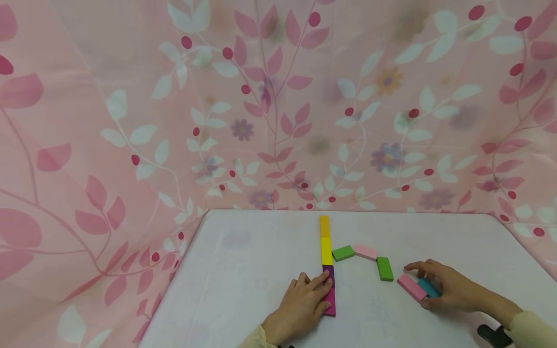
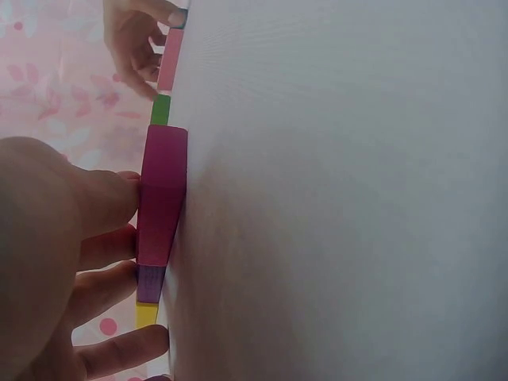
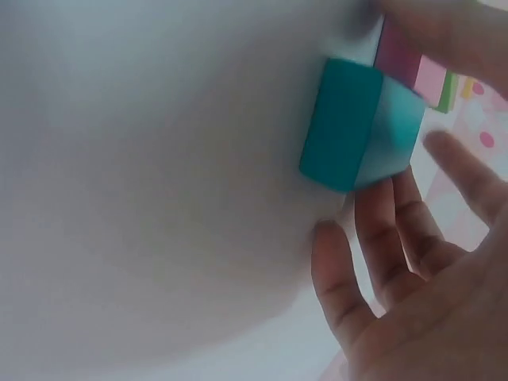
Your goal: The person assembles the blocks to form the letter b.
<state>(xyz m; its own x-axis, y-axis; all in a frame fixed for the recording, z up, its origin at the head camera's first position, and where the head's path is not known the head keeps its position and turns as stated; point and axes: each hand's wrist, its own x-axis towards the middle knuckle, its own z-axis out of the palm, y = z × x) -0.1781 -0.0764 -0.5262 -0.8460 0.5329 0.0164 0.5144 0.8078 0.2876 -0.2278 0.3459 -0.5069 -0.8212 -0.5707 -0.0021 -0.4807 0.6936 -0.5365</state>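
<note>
On the white table a straight row of flat blocks runs away from me: orange, yellow, purple, magenta. My left hand lies flat beside the row's near end, its fingers straight and pressing the side of the magenta block. To the right, my right hand arches over a teal block and a pink block lying side by side. Its fingers are loosely spread next to the teal block, with the thumb over the pink one.
Between the hands lie a green block, another pink block and a second green block, in a loose arc. A pink floral cloth hangs close behind and around the table.
</note>
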